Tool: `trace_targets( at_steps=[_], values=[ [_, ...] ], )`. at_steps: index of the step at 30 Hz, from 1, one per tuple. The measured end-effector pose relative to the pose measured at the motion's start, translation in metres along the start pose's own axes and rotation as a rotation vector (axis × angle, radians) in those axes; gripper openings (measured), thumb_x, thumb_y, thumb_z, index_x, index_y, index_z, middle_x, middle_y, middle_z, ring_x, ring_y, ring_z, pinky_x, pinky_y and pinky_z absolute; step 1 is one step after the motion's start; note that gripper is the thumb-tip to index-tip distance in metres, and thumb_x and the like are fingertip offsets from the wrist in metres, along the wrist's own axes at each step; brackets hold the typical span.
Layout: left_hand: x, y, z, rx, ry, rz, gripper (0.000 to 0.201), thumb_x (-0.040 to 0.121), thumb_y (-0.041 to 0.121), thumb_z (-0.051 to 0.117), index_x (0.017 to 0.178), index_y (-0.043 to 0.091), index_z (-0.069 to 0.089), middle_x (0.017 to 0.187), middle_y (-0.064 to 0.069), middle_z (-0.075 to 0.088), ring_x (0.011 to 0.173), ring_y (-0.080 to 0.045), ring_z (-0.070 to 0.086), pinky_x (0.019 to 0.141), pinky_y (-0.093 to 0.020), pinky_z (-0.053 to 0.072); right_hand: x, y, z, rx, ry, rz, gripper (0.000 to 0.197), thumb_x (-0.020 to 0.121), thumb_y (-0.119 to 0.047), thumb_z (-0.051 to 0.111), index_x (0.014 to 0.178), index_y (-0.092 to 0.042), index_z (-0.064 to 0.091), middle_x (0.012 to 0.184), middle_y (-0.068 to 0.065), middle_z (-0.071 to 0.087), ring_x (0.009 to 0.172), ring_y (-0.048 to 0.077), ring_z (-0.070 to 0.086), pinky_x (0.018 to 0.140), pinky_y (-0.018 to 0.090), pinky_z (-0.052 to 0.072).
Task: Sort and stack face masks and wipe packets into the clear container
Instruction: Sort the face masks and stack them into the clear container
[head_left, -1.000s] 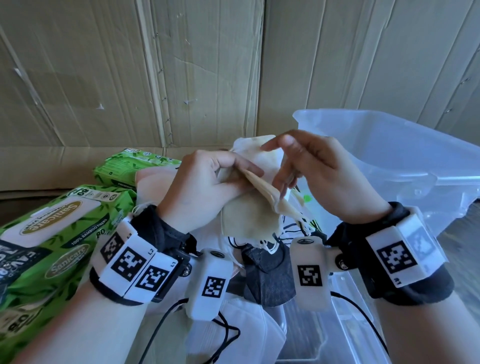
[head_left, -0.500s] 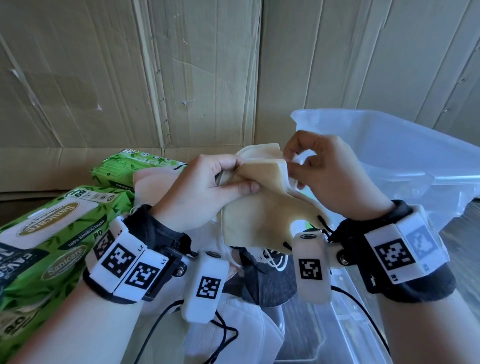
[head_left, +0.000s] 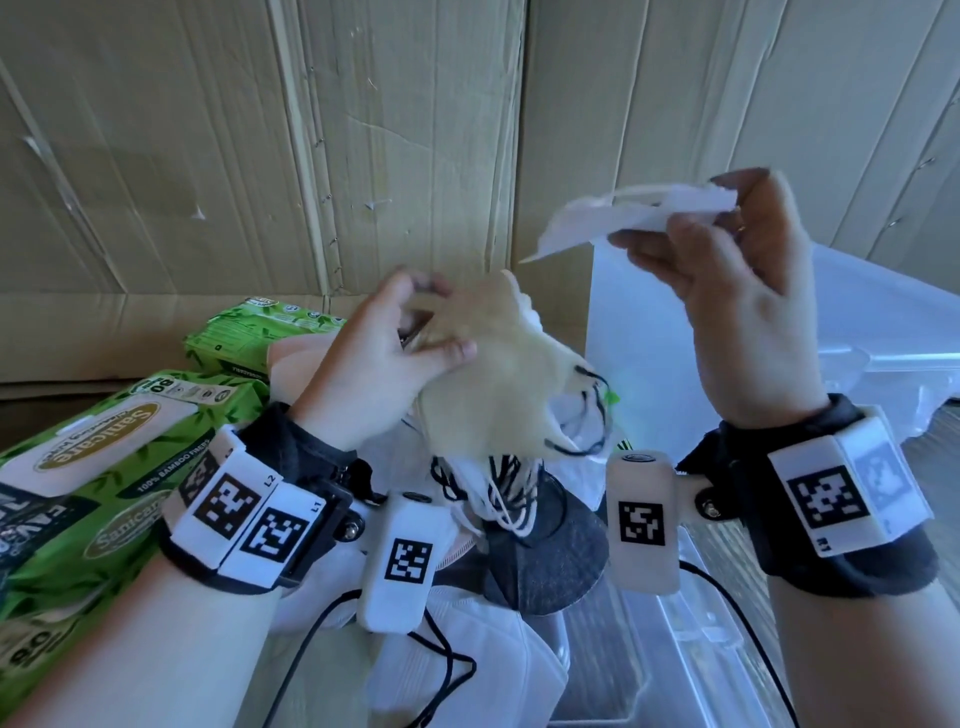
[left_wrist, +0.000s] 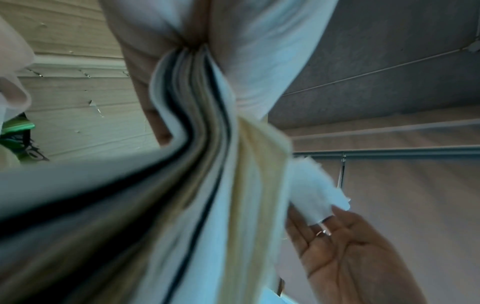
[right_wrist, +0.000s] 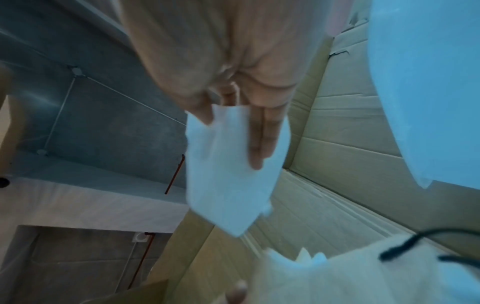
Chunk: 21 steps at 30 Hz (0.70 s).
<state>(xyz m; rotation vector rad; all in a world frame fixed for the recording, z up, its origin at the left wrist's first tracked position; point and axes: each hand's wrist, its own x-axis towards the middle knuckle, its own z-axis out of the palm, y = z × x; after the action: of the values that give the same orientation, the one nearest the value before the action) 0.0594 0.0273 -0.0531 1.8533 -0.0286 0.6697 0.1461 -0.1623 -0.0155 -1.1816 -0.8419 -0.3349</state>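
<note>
My left hand grips a bunch of folded face masks, cream on top, with black and white ear loops hanging below; the left wrist view shows the stacked mask edges pinched between thumb and fingers. My right hand, raised to the upper right, pinches a single white mask between thumb and fingers, held flat. The clear container stands right behind that hand. Green wipe packets lie at the left. A dark grey mask and white masks lie below my wrists.
Cardboard walls close off the back and left. A second green wipe packet lies behind the first. The container's clear lid or base lies at the bottom right on a wooden floor.
My right hand has pulled a white mask away from the bunch and lifted it up and to the right. The left hand keeps holding the rest.
</note>
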Motion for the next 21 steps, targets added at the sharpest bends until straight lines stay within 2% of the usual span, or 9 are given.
trace_targets(
  at_steps=[2, 4, 7, 10, 13, 15, 16, 18, 21],
  values=[
    [0.001, 0.000, -0.001, 0.010, 0.063, 0.035, 0.047, 0.079, 0.001, 0.067, 0.100, 0.038, 0.047, 0.095, -0.002, 0.069, 0.080, -0.007, 0.065, 0.070, -0.028, 0.052, -0.005, -0.006, 0.005, 0.238, -0.131, 0.060, 0.013, 0.084, -0.011, 0.031, 0.083, -0.013, 0.043, 0.086, 0.011, 0.059, 0.086, 0.029, 0.061, 0.076, 0.028, 0.048],
    [0.000, 0.002, -0.001, 0.023, 0.064, 0.060, 0.042, 0.082, -0.003, 0.063, 0.094, 0.036, 0.053, 0.092, 0.003, 0.068, 0.076, -0.003, 0.062, 0.067, -0.025, 0.050, -0.007, -0.008, 0.007, 0.273, -0.229, 0.120, 0.020, 0.083, -0.017, 0.027, 0.083, -0.011, 0.047, 0.080, 0.012, 0.058, 0.084, 0.029, 0.054, 0.072, 0.029, 0.041],
    [-0.001, 0.003, 0.000, 0.027, 0.061, 0.045, 0.035, 0.085, -0.003, 0.059, 0.077, 0.030, 0.069, 0.075, 0.017, 0.069, 0.075, 0.002, 0.059, 0.075, -0.020, 0.046, -0.009, -0.002, 0.007, -0.028, -0.327, 0.118, 0.019, 0.086, -0.021, 0.038, 0.079, -0.012, 0.053, 0.071, 0.009, 0.068, 0.073, 0.029, 0.054, 0.068, 0.032, 0.040],
    [-0.003, 0.011, 0.003, -0.052, 0.028, 0.013, 0.029, 0.088, -0.001, 0.053, 0.083, 0.021, 0.072, 0.082, 0.017, 0.073, 0.089, 0.002, 0.065, 0.084, -0.015, 0.048, -0.011, 0.007, 0.008, -0.286, -0.401, 0.070, 0.008, 0.078, -0.009, 0.054, 0.076, -0.017, 0.055, 0.075, 0.002, 0.070, 0.078, 0.024, 0.063, 0.076, 0.041, 0.048],
    [-0.007, 0.018, 0.006, -0.126, -0.003, 0.017, 0.011, 0.077, 0.016, 0.071, 0.088, 0.017, 0.072, 0.090, 0.009, 0.074, 0.093, -0.006, 0.067, 0.085, -0.020, 0.050, -0.012, 0.011, 0.006, -0.323, -0.419, 0.050, 0.018, 0.070, -0.003, 0.060, 0.074, -0.020, 0.057, 0.083, 0.003, 0.069, 0.085, 0.026, 0.064, 0.083, 0.045, 0.050],
    [-0.009, 0.017, 0.007, -0.116, 0.033, -0.002, 0.033, 0.058, 0.024, 0.080, 0.089, 0.020, 0.071, 0.087, 0.007, 0.074, 0.084, -0.006, 0.067, 0.082, -0.025, 0.053, -0.012, 0.011, 0.007, -0.319, -0.413, 0.043, 0.026, 0.066, -0.003, 0.063, 0.077, -0.026, 0.056, 0.089, 0.002, 0.065, 0.084, 0.037, 0.059, 0.079, 0.053, 0.048],
    [-0.008, 0.016, 0.008, -0.101, 0.053, -0.004, 0.035, 0.055, 0.023, 0.080, 0.088, 0.022, 0.071, 0.084, 0.009, 0.074, 0.080, -0.005, 0.067, 0.080, -0.026, 0.054, -0.012, 0.011, 0.008, -0.308, -0.408, 0.041, 0.030, 0.065, -0.006, 0.064, 0.079, -0.030, 0.054, 0.092, -0.001, 0.063, 0.082, 0.041, 0.057, 0.075, 0.055, 0.047],
    [-0.009, 0.017, 0.009, -0.022, 0.068, 0.021, 0.033, 0.058, 0.012, 0.082, 0.086, 0.025, 0.071, 0.085, 0.015, 0.073, 0.080, -0.002, 0.067, 0.082, -0.027, 0.054, -0.012, 0.010, 0.011, -0.267, -0.375, 0.048, 0.031, 0.066, -0.015, 0.068, 0.087, -0.033, 0.052, 0.097, -0.009, 0.058, 0.084, 0.039, 0.058, 0.072, 0.052, 0.047],
    [-0.009, 0.018, 0.008, 0.035, 0.094, 0.044, 0.033, 0.064, 0.005, 0.082, 0.085, 0.029, 0.071, 0.090, 0.017, 0.072, 0.086, -0.003, 0.067, 0.088, -0.029, 0.051, -0.011, 0.010, 0.013, -0.322, -0.209, 0.072, 0.025, 0.073, -0.042, 0.063, 0.091, -0.029, 0.051, 0.092, -0.011, 0.055, 0.082, 0.014, 0.058, 0.070, 0.030, 0.046]
  ],
)
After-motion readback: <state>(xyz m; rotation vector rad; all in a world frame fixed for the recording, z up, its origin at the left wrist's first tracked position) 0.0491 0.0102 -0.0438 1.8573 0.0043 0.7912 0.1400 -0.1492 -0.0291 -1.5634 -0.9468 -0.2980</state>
